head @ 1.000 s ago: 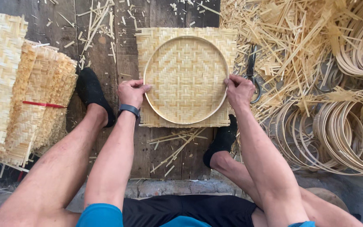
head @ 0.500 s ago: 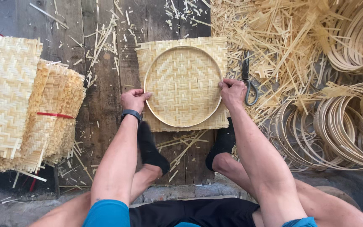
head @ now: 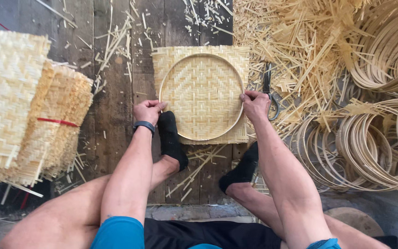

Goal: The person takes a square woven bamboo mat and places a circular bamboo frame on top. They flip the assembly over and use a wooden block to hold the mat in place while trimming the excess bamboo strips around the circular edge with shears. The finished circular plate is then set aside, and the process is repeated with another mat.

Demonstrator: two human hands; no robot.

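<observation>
Risk first: the woven bamboo mat [head: 202, 94] lies flat on the plank floor [head: 116, 115] between the two grips, round hoop [head: 242, 108] on top, and uneven push could skew the hoop or splinter a finger. Left hand [head: 147, 110] and right hand [head: 255, 104] each pinch the hoop's rim. Room: bare planks outboard of the left grip; scissors [head: 269, 90] just beside the right, scrap strips [head: 309, 60] beyond.

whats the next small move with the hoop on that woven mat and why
Probably press the round hoop down evenly with both hands. The left hand and right hand grip opposite sides of it, it sits centred on the square woven mat, and the left foot pins the near edge. The mat corners stick out past the hoop, and scissors lie beside the right hand.
</observation>
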